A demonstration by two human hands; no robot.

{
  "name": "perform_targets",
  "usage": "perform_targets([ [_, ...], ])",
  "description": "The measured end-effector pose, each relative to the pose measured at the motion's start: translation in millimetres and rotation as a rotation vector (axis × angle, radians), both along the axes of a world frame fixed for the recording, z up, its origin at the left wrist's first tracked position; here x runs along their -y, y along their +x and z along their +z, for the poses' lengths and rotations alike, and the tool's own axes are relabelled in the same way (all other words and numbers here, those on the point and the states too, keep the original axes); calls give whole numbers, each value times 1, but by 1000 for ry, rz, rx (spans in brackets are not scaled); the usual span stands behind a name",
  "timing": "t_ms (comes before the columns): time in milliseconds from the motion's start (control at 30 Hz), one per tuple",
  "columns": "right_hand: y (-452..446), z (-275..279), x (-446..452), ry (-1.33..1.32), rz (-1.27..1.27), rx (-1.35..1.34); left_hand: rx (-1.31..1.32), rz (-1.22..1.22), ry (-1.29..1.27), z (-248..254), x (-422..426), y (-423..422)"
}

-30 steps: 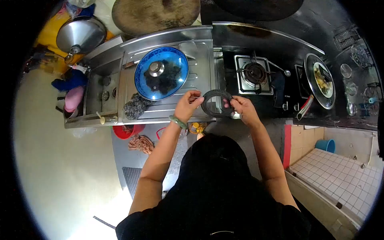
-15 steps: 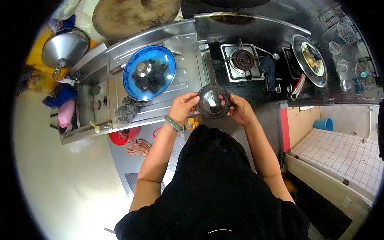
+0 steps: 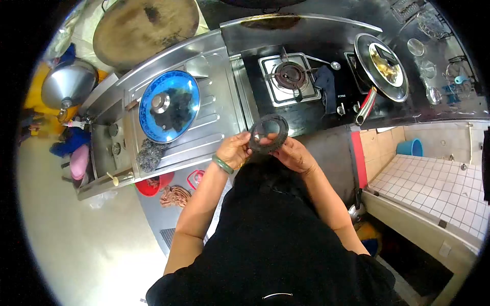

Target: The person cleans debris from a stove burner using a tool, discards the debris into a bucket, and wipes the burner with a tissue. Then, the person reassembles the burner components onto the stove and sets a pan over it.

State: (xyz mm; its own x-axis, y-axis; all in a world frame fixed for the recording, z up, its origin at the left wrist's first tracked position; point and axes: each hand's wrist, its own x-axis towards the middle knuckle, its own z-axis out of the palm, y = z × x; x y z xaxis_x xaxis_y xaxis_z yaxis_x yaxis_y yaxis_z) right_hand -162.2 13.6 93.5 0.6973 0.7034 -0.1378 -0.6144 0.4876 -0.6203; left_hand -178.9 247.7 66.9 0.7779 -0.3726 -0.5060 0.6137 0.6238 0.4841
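A dark toothed ring [image 3: 280, 142] is held up between both hands, in front of the counter edge. My left hand [image 3: 235, 150], with a green bangle at the wrist, pinches its left side. On its lower right side, my right hand [image 3: 294, 154] grips the rim. Through the ring's round opening part of the background shows. Behind it is a gas burner [image 3: 291, 75] in a square metal tray. A blue-rimmed dish under a glass lid [image 3: 161, 103] with dark contents sits on the steel drainboard to the left.
A steel sink [image 3: 109, 148] lies at the left, with a dark scouring pad [image 3: 149, 155] beside it. At the right, a lidded pan [image 3: 382, 67] has its handle toward the counter's front edge. A ladle and dark cloth [image 3: 325, 87] lie near the burner. A red basin [image 3: 148, 187] is below.
The view has turned and shifted rightward, so the counter appears farther left. The ring has tilted in my hands, and my right hand has come closer to my left.
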Motion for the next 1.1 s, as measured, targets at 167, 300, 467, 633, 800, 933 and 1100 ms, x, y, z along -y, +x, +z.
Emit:
perform_targets([
  [167, 37, -4, 35, -198, 14, 86, -17, -54, -9, -35, 44, 20],
  [300, 68, 5, 70, -453, 115, 236, 121, -121, 649, -16, 73, 53],
  [467, 98, 6, 103, -961, 151, 757, 117, 40, 634, -11, 88, 100],
  [633, 131, -10, 119, -1089, 173, 1207, 183, -28, 528, 10, 112, 126],
  [800, 150, -20, 123, -1165, 212, 1465, 166, -139, 613, 15, 130, 134],
  [933, 162, -23, 127, -1156, 205, 1525, 144, -132, 680, 3, 136, 135],
  [1100, 169, -21, 126, -1123, 254, 1510, 100, -23, 770, 0, 144, 137],
])
